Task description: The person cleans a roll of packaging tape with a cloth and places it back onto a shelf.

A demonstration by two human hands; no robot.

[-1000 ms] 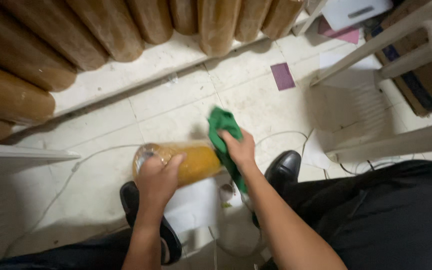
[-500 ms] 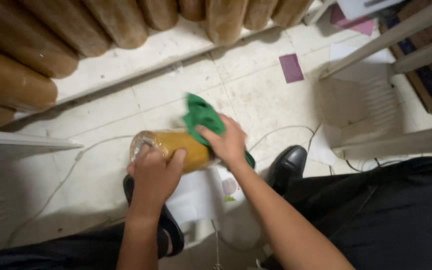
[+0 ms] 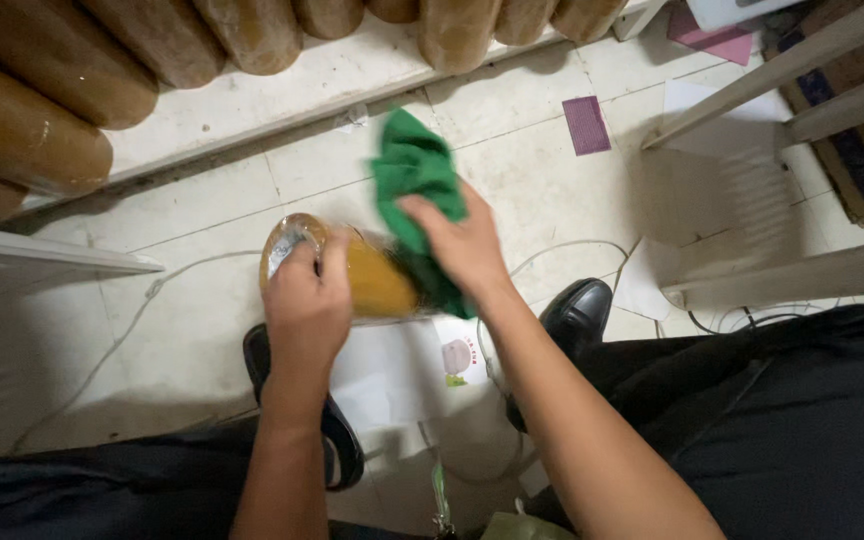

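Gripping the near end of a clear plastic-wrapped cylinder (image 3: 352,275), the left hand (image 3: 304,305) has its fingers (image 3: 332,262) curled over the wrap, closed on the item. The cylinder is held off the floor, lying roughly level between both hands, above a white paper sheet (image 3: 392,375). Its body is amber-yellow beneath a glossy transparent film; the rounded left end shows bright glare and pale, crinkled wrap.

The right hand (image 3: 467,250) presses a green cloth (image 3: 414,190) against the right part of the cylinder. Its fingers are spread over the cloth and hold it to the surface; the cloth is bunched, with a fold rising beyond the fingertips and a darker strip hanging below the palm.

Below the hands, two black shoes (image 3: 577,315) rest on the pale tiled floor (image 3: 202,280), with white cables (image 3: 132,320) trailing across it. Farther off, a row of large brown rolls (image 3: 32,130) lies on a white ledge, and a white plastic chair (image 3: 752,200) stands at the right.
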